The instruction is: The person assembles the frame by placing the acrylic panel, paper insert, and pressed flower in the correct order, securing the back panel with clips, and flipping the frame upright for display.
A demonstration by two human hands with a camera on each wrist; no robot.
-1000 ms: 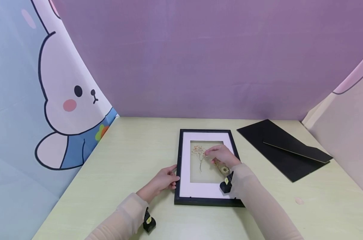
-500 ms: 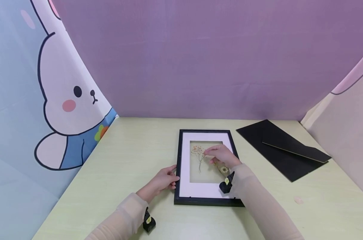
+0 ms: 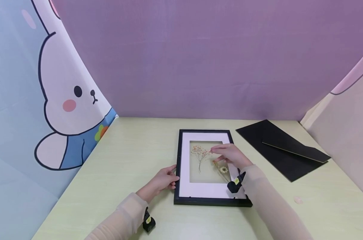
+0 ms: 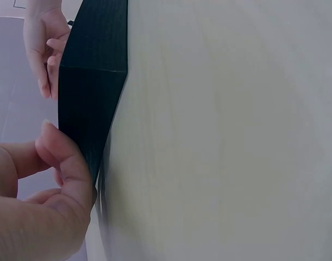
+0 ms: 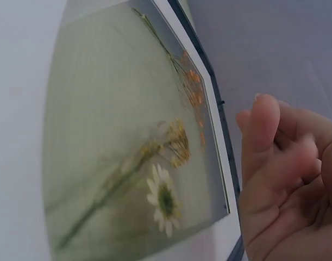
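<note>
A black picture frame [image 3: 212, 201] with a white mat [image 3: 185, 166] lies flat on the table. Inside the mat's opening, a sprig of small orange dried flowers [image 3: 200, 154] sits at the left. A white daisy [image 3: 223, 170] and a yellow dried sprig [image 5: 179, 144] are at the opening's lower right. My left hand [image 3: 165, 179] grips the frame's left side, thumb and fingers on its black edge [image 4: 89, 100] in the left wrist view. Above the opening's right part hovers my right hand [image 3: 230, 155], fingers loosely bent and holding nothing.
Two black boards [image 3: 277, 150], one overlapping the other, lie on the table at the right. A small pale pink petal-like piece [image 3: 298, 200] is at the right front. A purple cloth [image 3: 211, 60] hangs behind the table [image 3: 139, 146].
My right hand has moved right, away from the orange sprig, uncovering more of the daisy and the yellow sprig. My left hand and the picture frame have stayed in place.
</note>
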